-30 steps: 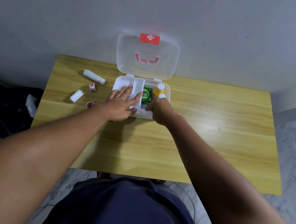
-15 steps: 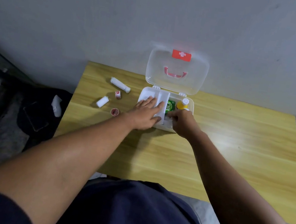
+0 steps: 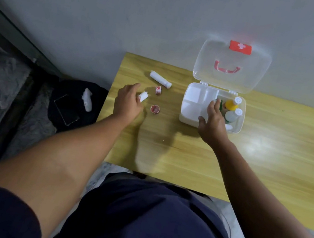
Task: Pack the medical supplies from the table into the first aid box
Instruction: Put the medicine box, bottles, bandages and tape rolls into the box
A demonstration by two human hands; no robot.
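The clear first aid box (image 3: 236, 129) stands open on the wooden table (image 3: 269, 157), its lid (image 3: 232, 65) leaning on the wall. A white divider tray (image 3: 193, 96) fills its left half. A yellow bottle (image 3: 230, 103), a white bottle (image 3: 232, 115) and something green (image 3: 220, 106) sit in the right half. My right hand (image 3: 213, 121) rests on the box's front, fingers spread over the tray. My left hand (image 3: 128, 100) is at a small white roll (image 3: 144, 96), fingertips touching it. Nearby lie a long white roll (image 3: 160, 79), a red-and-white tape roll (image 3: 158, 90) and a round red tin (image 3: 155, 109).
The table's left edge (image 3: 110, 95) runs just beside my left hand. Below it on the floor lies a black bag (image 3: 66, 112) with a white object (image 3: 87, 97) and a flat clear rectangle on it. The wall stands directly behind the box.
My left hand has left the box tray and moved left to the small white roll. My right hand stays at the box with its fingers now spread. The view has swung to the left.
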